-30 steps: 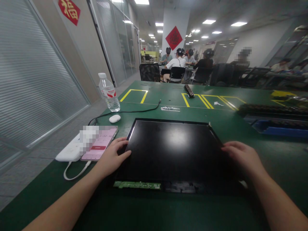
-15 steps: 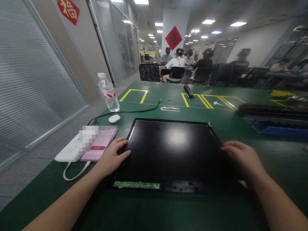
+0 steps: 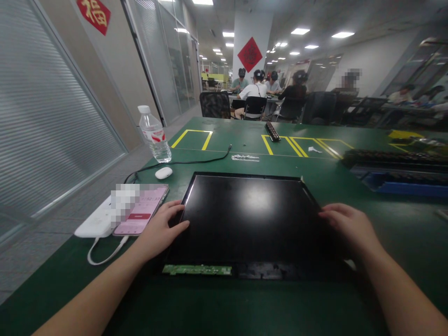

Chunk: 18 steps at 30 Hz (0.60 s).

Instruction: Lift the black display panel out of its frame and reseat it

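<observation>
A black display panel point(image 3: 250, 219) lies flat on the green table point(image 3: 245, 308) in front of me, with a thin green circuit strip point(image 3: 197, 269) along its near edge. My left hand point(image 3: 161, 229) rests on the panel's left edge, thumb on the glass and fingers curled around the side. On the right edge lies my right hand point(image 3: 348, 226), fingers curved over the border. Both hands grip the panel at its sides.
Left of the panel lie a pink-screened phone point(image 3: 142, 215) on a white power bank point(image 3: 96, 223), a white earbud case point(image 3: 163, 172), a black cable point(image 3: 196, 162) and a water bottle point(image 3: 153, 134). A blue tray point(image 3: 402, 184) sits right. Several people sit at a far table point(image 3: 266, 88).
Nothing on the table has moved; my hands stay on the panel's edges. Only the view has drifted slightly to the right.
</observation>
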Tool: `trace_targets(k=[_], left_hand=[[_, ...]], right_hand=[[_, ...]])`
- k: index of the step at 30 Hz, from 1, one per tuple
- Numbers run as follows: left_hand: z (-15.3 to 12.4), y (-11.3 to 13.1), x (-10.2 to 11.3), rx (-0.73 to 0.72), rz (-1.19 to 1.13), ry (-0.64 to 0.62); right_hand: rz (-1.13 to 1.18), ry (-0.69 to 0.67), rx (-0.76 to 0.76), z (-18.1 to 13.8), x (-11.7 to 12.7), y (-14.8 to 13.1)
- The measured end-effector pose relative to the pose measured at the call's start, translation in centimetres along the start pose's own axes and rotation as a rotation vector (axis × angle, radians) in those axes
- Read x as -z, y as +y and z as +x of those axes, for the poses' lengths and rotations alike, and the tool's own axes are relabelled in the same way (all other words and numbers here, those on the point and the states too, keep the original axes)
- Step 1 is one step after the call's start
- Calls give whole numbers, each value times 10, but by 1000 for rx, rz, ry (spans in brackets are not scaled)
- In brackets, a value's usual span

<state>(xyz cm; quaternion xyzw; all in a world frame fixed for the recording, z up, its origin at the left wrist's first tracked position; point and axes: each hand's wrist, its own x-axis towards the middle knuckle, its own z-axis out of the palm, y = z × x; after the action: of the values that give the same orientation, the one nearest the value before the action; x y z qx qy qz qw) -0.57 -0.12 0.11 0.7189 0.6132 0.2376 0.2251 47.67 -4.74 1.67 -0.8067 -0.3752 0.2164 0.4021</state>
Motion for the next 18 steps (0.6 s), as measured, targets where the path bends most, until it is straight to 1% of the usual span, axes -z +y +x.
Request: trace_targets(k=[7, 10, 15, 18], left_hand=[[-8, 8, 4, -92, 51, -44], [-10, 9, 10, -168, 101, -71], [-10, 2, 19, -330, 135, -184], [-10, -1, 23, -372, 140, -263]], right_hand=[[-50, 4, 21, 0, 0, 1], [-77, -9, 20, -1, -1, -2], [-148, 2, 66, 2, -1, 1], [-210, 18, 121, 3, -1, 4]])
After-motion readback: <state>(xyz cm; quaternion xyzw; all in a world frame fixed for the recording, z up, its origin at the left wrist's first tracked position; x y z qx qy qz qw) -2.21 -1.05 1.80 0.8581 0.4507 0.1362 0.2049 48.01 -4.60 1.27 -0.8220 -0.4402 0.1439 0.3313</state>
